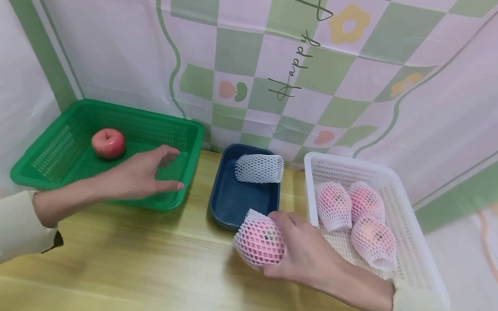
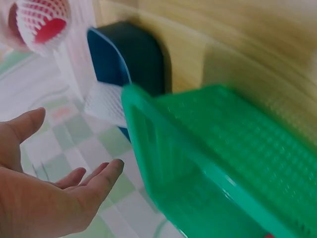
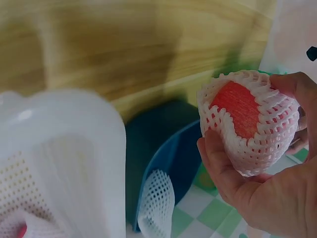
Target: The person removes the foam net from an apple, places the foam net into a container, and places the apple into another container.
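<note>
My right hand (image 1: 307, 251) grips an apple in a white foam net (image 1: 261, 241), held in front of the blue tray. In the right wrist view, red skin shows through an opening in the net around the apple (image 3: 242, 111). My left hand (image 1: 138, 174) hovers over the right side of the green basket (image 1: 192, 169), its fingers spread and holding nothing. A bare red apple (image 1: 109, 144) sits inside that basket at the left. An empty foam net (image 1: 260, 168) lies across the back of the blue tray (image 1: 242, 205).
At the right stands a white basket (image 1: 418, 243) with three netted apples (image 1: 373, 242) in it. The baskets and tray rest on a wooden table (image 1: 192, 286). A checked curtain (image 1: 286, 60) hangs right behind them.
</note>
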Tool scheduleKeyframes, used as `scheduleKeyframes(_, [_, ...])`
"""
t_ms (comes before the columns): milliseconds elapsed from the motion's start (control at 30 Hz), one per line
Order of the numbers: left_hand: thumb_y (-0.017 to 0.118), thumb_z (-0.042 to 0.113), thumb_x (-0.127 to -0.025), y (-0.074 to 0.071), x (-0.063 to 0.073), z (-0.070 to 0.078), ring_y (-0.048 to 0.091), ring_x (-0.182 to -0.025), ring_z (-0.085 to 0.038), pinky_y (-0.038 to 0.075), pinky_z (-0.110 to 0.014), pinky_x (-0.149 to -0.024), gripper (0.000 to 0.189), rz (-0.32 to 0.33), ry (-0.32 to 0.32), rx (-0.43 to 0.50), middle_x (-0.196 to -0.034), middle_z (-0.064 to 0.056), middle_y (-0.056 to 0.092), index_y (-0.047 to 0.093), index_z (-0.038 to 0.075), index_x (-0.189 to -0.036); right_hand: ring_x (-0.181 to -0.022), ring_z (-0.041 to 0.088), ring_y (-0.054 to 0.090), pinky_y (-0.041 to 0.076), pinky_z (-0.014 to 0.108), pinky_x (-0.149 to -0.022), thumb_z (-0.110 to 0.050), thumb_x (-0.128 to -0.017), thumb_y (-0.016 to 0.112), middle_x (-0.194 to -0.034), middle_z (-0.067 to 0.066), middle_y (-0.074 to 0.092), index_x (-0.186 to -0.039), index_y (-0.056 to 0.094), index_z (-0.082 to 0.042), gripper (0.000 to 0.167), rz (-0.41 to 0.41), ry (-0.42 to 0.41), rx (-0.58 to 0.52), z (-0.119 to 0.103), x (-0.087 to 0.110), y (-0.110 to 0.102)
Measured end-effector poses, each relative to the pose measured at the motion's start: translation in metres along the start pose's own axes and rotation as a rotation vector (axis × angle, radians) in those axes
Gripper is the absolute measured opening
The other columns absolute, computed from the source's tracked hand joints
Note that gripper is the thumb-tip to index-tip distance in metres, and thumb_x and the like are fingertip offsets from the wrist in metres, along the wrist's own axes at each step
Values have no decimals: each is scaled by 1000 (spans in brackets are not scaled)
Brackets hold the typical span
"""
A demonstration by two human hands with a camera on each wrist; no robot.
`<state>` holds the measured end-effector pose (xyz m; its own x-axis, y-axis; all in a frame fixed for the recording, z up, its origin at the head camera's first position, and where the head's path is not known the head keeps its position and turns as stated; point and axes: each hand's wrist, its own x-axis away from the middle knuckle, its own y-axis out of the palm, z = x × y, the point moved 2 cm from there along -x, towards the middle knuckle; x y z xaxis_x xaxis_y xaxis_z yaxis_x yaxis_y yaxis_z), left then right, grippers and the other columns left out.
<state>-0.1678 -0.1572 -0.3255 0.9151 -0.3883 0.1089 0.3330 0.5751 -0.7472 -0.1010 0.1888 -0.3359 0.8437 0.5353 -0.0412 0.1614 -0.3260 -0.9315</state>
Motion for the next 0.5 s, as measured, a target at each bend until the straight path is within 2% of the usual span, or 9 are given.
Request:
scheduleKeyframes(267, [76,31,-99,30,6,14,53,-139,-45,49,-56,-112,74,-62,52,76,-151,-29,53,41,-7,-153,-91,22,68,61,31,-75,-34,-61,97,-113,16,69,-137,59,2,92,-31,-17,-55,-6,0,20])
scheduleKeyframes(500, [77,26,-98,51,12,18,54,-138,-45,50,-54,-112,71,-113,63,154,-151,-29,53,43,-6,-152,-92,23,69,62,34,-75,-35,-61,96,-113,16,69,-135,60,1,90,-29,-29,-53,-7,6,40])
